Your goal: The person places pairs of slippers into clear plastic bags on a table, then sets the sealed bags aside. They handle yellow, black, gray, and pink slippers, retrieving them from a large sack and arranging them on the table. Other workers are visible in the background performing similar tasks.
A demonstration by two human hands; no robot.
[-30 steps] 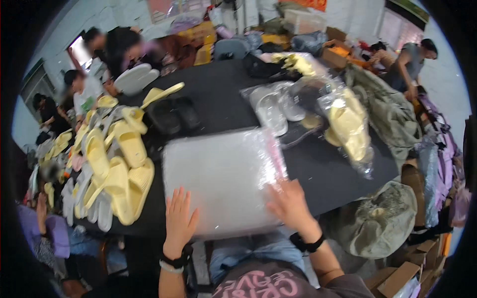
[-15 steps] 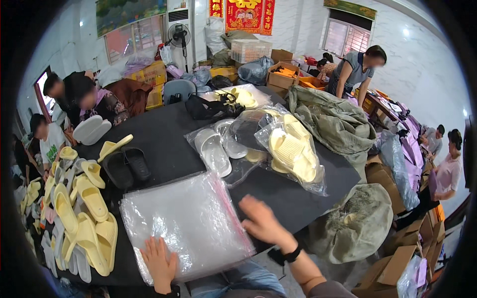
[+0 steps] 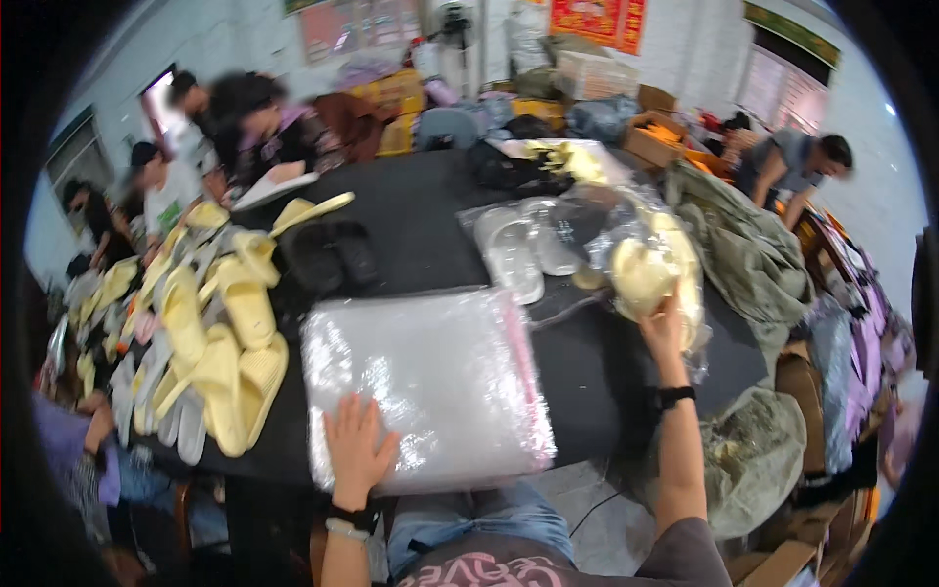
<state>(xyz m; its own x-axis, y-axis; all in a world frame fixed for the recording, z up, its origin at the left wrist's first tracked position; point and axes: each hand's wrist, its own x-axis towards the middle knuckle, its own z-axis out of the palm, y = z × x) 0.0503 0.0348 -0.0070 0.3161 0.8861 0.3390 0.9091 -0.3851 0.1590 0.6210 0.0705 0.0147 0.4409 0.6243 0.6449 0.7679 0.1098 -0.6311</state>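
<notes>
My left hand (image 3: 358,446) lies flat, fingers spread, on the near left part of a stack of clear plastic bags (image 3: 430,377) with a pink edge strip. To the right, my right hand (image 3: 665,328) has its fingers on the near end of yellow slippers in a clear bag (image 3: 643,274). The fingertips are partly hidden, but the hand appears to grip them. More bagged yellow slippers lie beneath and behind. Left of these, a pair of grey slippers (image 3: 511,256) rests on a clear bag.
A pile of yellow and grey slippers (image 3: 230,342) covers the black table's (image 3: 421,235) left end, near black slippers (image 3: 328,256). A green-grey sack (image 3: 734,235) leans at the right edge; another sack (image 3: 753,460) stands below. Other people work along the left and far right.
My right hand has moved from above the plastic bags' right edge to the bagged yellow slippers, which now sit tilted. My left hand stays flat on the stack. The view has swung left.
</notes>
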